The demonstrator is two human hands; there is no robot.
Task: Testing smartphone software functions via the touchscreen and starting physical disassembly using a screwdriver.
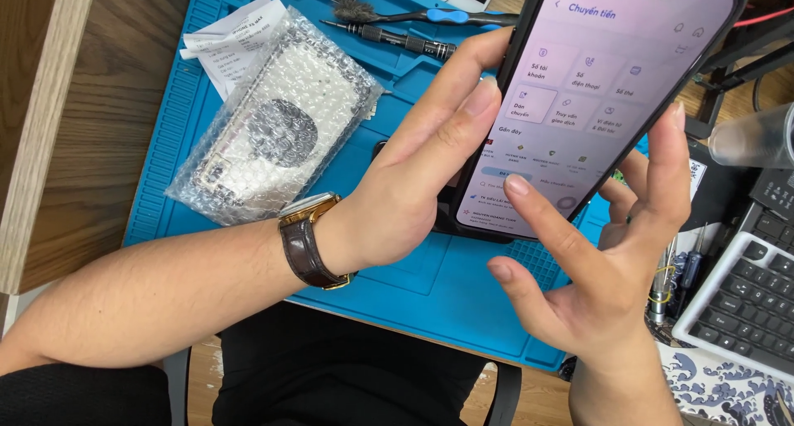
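A: Hands status?

B: Left hand (405,186) clamped on the smartphone (591,103), fingers wrapped round its left edge, phone tilted, screen lit and facing up. Right hand (604,260) spread open at the phone's lower right corner, index fingertip (517,184) touching the screen, or just over it; can't tell contact for sure from this angle.

A: Where's the phone relative to everything else?

B: Between both hands, held above the blue work mat (413,285). Wristwatch (310,240) with brown strap on the left wrist.

A: Around the hands?

B: Left of the left hand: bubble-wrapped flat part (273,124) lying on the mat, paper slip (227,41) tucked under its far end. Beyond the left fingers: screwdriver (389,37) and brush (413,14), side by side. Right of the right hand: keyboard (744,294), clear plastic cup (757,136) on its side further up.
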